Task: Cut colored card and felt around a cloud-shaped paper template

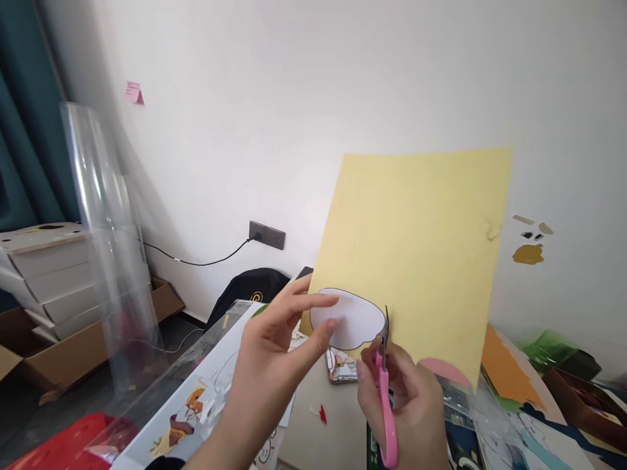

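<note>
A large yellow paper sheet (411,241) is held up in front of me. Over its lower left part lies a white cloud-shaped paper piece (357,320) with a dark outline. My left hand (289,326) grips both at the left edge, thumb and forefinger on the white piece, other fingers partly hidden behind the sheet. A pair of pink-handled scissors (386,405) is in my right hand (411,405), blades pointing up beside the white piece's right end. Whether the blades touch the paper I cannot tell.
Below lie a phone (340,365) and a red paper scrap (322,414). Coloured paper (514,372) and a brown box (588,398) stand right. At left are a clear plastic roll (105,228), a cardboard box (63,365) and a black bag (249,287); a wall socket (267,235) is behind.
</note>
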Available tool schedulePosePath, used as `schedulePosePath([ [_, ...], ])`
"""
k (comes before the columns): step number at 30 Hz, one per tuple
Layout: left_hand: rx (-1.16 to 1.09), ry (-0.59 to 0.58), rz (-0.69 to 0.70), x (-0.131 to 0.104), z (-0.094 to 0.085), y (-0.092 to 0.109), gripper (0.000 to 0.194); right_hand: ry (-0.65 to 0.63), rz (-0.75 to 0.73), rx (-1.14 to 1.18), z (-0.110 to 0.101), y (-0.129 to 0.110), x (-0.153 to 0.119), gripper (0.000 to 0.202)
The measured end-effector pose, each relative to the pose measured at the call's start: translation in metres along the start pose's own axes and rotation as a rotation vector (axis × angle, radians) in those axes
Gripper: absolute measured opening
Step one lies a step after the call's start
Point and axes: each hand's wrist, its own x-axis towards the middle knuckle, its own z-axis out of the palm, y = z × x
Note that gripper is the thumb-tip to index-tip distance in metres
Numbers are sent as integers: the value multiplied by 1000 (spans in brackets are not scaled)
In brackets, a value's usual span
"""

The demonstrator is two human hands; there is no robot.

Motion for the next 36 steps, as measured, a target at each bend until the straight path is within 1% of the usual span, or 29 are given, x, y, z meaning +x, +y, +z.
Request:
schedulePosePath([
  [2,26,-25,-41,5,-4,5,9,-80,-75,-85,-6,-2,5,13],
  [3,14,-13,-77,6,-6,7,18,-97,-113,-124,-7,-4,7,11],
  [4,-24,15,-102,7,-6,8,31,-105,-151,-159,-8,-8,9,10],
  [6,-120,76,-140,9,-5,8,62,-113,-228,-209,-9,-13,10,9],
  [8,-176,122,-164,10,-2,7,91,-116,-271,-235,-9,-17,11,12],
  [9,-180,145,-175,10,-2,7,99,-118,-272,-240,-9,-18,11,13],
  [10,-175,170,-182,11,-1,6,103,-126,-265,-238,-9,-18,11,13],
  [11,-164,191,-183,11,-1,5,102,-147,-242,-233,-9,-18,11,12],
  [12,-143,205,-174,11,-2,4,98,-180,-202,-220,-10,-18,11,12],
  [14,-83,207,-134,12,-4,3,81,-271,-83,-146,-11,-17,11,11],
  [17,-10,162,-78,13,-6,1,45,-431,133,84,-15,-17,12,10],
  [18,3,164,-62,13,-6,1,35,-475,193,169,-16,-17,12,10],
  [21,22,199,-16,12,-3,2,19,-591,334,353,-22,-14,12,13],
  [24,46,217,-23,10,-1,5,14,-671,399,420,-28,-12,12,17],
  [26,65,197,-57,10,-1,8,15,-690,390,423,-30,-14,13,16],
  [30,96,107,-133,10,-2,11,18,-662,345,379,-31,-23,15,16],
  [32,118,83,-151,8,-2,12,20,-636,339,340,-31,-28,16,16],
  [36,120,138,-153,4,1,13,20,-593,368,314,-31,-32,14,11],
])
